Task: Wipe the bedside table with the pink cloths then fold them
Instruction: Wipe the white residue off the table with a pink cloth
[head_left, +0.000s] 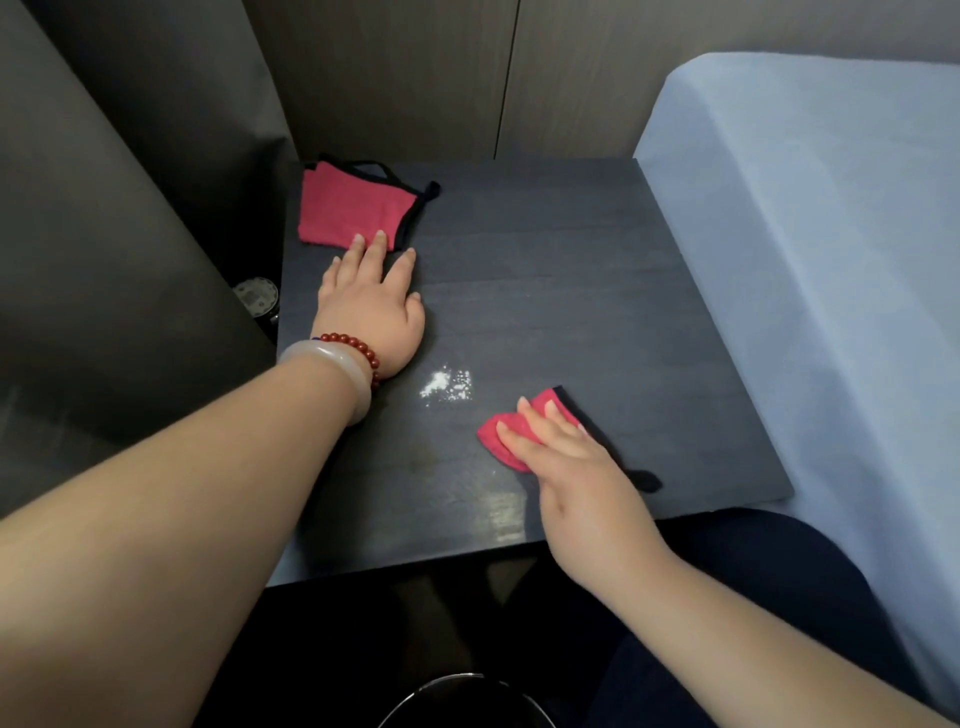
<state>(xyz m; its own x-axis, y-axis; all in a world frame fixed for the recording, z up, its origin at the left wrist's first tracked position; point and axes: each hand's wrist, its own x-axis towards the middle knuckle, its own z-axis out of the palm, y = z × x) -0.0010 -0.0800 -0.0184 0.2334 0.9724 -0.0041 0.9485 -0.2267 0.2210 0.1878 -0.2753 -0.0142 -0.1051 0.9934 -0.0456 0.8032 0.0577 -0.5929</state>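
The dark bedside table (545, 291) fills the middle of the view. A pink cloth with black trim (353, 208) lies folded at its far left corner. My left hand (374, 301) rests flat on the table, fingers spread, its fingertips touching the near edge of that cloth. A second pink cloth (511, 431) lies bunched near the front of the table under my right hand (566, 457), which presses down on it. A patch of white powder (447, 385) sits on the table between my hands.
A bed with a light blue sheet (810, 249) adjoins the table on the right. A dark grey panel (104, 234) stands at the left. A wooden wall (415, 78) is behind. A round dark rim (467, 696) shows on the floor in front.
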